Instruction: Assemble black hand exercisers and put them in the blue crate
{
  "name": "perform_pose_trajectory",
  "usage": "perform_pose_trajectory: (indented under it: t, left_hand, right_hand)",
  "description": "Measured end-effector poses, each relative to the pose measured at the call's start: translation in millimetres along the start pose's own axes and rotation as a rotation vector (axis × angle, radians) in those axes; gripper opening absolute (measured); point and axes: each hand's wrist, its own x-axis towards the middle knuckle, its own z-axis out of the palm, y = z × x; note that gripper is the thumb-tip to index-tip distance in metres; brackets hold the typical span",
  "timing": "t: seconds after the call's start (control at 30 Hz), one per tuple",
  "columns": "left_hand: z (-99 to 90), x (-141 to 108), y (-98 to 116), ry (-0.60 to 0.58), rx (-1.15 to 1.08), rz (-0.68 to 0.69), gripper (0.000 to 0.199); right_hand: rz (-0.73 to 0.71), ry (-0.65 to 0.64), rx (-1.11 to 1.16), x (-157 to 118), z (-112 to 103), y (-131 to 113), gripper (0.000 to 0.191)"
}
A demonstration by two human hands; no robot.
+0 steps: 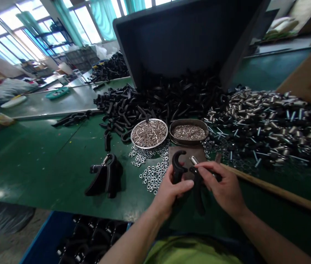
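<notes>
My left hand (165,194) is wrapped around a black curved clamp piece (177,163), its hook pointing up. Close beside it, my right hand (225,187) pinches a black lever part (198,196) with a threaded metal tip (193,160) sticking out toward the upper left. The two parts nearly meet; whether they touch I cannot tell. Beneath them lies a flat metal plate (174,152). Loose hex nuts (154,178) are scattered left of my left hand. Farther left, a black clamp (111,178) with a metal screw stands on the green table.
A round dish (133,141) holds small metal pins, beside an oval tin (190,142) of small parts. Behind are heaped black pieces (155,101) and a tipped grey bin (172,40). Metal fittings (268,110) pile up right, near a wooden stick (276,189). A blue crate (41,238) sits below.
</notes>
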Motion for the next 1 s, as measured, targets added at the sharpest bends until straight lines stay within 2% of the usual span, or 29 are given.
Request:
perform_pose_trajectory:
  t: [0.1,0.23,0.37,0.47,0.57,0.67,0.7,0.73,0.8,0.87,0.9,0.93,1.0]
  left_hand:
    - [15.3,-4,-5,0.051,-0.019,0.055,0.064]
    - [22.0,-7,-3,0.031,0.088,0.138,0.064]
    - [18.8,-6,-8,0.029,0.284,0.212,0.057]
    - [11.7,-1,-11,-0.015,0.291,0.075,0.055]
    - [4.6,6,-10,-0.096,0.155,-0.093,0.052]
    - [0.1,9,-5,-0.084,0.070,-0.091,0.059]
    - [-1.0,9,-4,-0.068,0.078,-0.065,0.062]
    - [-2.1,9,-1,-0.050,0.115,-0.026,0.065]
    - [-4.5,7,4,-0.001,0.268,0.099,0.072]
    - [-7.4,5,9,0.026,0.438,0.206,0.082]
    - [-8.8,5,11,0.015,0.496,0.228,0.086]
    - [-10.1,4,13,-0.015,0.530,0.227,0.089]
    - [-12.0,3,13,-0.084,0.555,0.201,0.092]
  right_hand:
    - [-0.090,0.047,-0.086,-5,-3,-6,0.017]
    - [-0.156,0.063,-0.185,-7,-6,-10,0.014]
    - [-0.153,-0.032,-0.212,-7,-5,-6,0.015]
    - [-0.092,-0.199,-0.217,-3,-8,-1,0.020]
    - [-0.196,-0.328,-0.239,2,-15,4,0.023]
    - [-0.390,-0.274,-0.297,2,-21,9,0.022]
    - [-0.392,-0.239,-0.296,1,-21,11,0.021]
    - [-0.334,-0.209,-0.274,-1,-20,13,0.022]
    - [-0.069,-0.247,-0.161,-2,-17,17,0.029]
    - [0.231,-0.400,0.004,0,-12,19,0.042]
    - [0.328,-0.499,0.087,2,-10,20,0.048]
    - [0.373,-0.601,0.158,5,-8,19,0.051]
    - [0.358,-0.745,0.237,11,-4,16,0.048]
